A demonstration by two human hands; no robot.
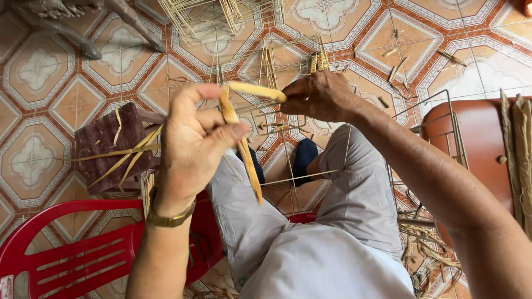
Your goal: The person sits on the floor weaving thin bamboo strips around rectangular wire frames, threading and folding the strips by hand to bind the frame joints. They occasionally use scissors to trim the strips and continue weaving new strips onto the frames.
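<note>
1. Fingers of the left hand [191,147] are closed in a pinch, thumb pressed against forefinger, gripping a flat, pale yellow strip of dried plant fibre [238,124] whose loose end hangs down over the lap.
2. To the far left, a dark brown woven block [111,145] with loose straw strands across it sits on the tiled floor, and a red plastic chair [66,243] lies nearer.
3. At centre, the strip arches from the left hand across to the right hand [318,97], whose fingers curl shut on its other end, just beside a thin wire frame [310,119] standing over the knees.
4. As I judge it, the wrapping has barely begun: most of the frame's rods show bare metal.
5. On the right, more dried strips [518,155] lean by a reddish-brown seat [482,144], and scraps litter the floor near the frame's base.
</note>
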